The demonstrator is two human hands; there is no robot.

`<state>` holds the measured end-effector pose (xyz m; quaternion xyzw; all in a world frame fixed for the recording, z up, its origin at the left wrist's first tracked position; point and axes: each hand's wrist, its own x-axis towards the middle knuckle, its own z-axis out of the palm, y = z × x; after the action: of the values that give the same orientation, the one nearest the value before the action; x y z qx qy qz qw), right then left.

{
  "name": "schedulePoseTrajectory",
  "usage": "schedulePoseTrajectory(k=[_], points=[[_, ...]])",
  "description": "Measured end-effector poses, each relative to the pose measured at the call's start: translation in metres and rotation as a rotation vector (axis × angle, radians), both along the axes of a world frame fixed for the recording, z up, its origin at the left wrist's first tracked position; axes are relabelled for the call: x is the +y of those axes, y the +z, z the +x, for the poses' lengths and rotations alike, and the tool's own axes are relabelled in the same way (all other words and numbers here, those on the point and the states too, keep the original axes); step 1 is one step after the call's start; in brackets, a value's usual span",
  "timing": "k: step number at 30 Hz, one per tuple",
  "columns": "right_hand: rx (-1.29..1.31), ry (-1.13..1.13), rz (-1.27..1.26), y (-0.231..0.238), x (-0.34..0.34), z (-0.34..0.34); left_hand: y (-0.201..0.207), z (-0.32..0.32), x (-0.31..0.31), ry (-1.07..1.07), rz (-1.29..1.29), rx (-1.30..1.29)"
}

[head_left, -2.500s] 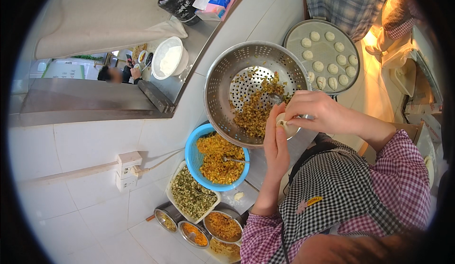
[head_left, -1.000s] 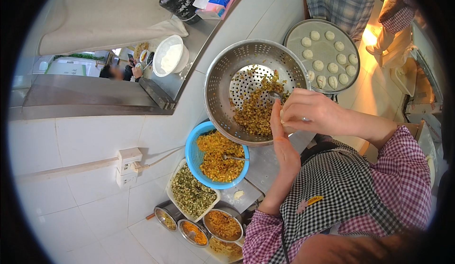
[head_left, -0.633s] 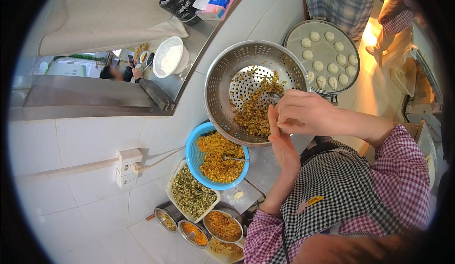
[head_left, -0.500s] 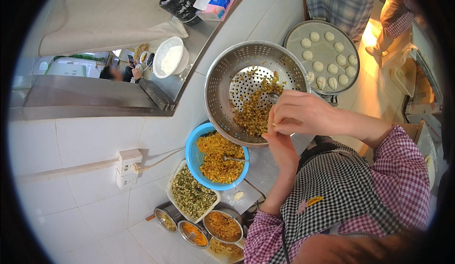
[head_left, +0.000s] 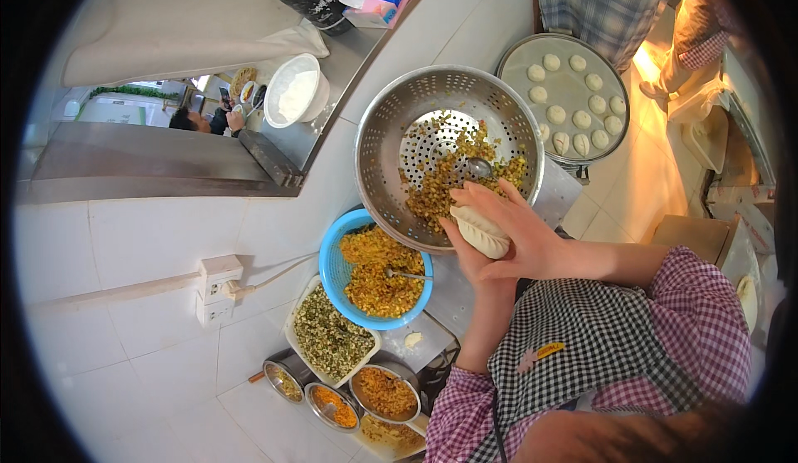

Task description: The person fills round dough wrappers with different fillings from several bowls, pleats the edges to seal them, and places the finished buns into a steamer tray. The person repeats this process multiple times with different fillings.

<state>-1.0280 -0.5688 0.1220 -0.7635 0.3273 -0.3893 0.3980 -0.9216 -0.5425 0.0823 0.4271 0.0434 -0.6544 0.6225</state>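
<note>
Head view: pale folded dough dumpling (head_left: 480, 232) pinched shut-side up between both hands, just over the near rim of the perforated steel colander (head_left: 449, 151) of yellow-green filling. Left hand (head_left: 465, 251) cupped beneath, fingers curled against it; right hand (head_left: 519, 234) wrapped over, fingertips closed on the seam. Blue plastic basket (head_left: 337, 272) touching the colander's edge at left. Round metal tray (head_left: 611, 135) of white dough balls well apart, behind right.

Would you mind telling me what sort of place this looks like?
Probably a dumpling or bun kitchen: a metal colander of chopped filling, a round tray of shaped dough pieces, and both hands folding a dumpling.
</note>
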Motion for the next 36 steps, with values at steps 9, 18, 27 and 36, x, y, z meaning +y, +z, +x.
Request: schedulePoseTrajectory(k=[9, 18, 27, 36], points=[[0.081, -0.1, -0.237, -0.012, -0.023, 0.014, 0.011, -0.004, -0.003, 0.031, -0.058, 0.081], [-0.08, -0.173, -0.139, -0.013, -0.005, -0.007, 0.0, 0.014, -0.019, 0.105, -0.379, -0.054], [-0.061, -0.208, -0.061, -0.006, -0.005, -0.007, 0.013, 0.007, -0.024, 0.103, -0.337, -0.214], [-0.077, -0.222, -0.111, -0.009, -0.008, -0.007, 0.002, 0.006, -0.023, 0.109, -0.346, -0.275]])
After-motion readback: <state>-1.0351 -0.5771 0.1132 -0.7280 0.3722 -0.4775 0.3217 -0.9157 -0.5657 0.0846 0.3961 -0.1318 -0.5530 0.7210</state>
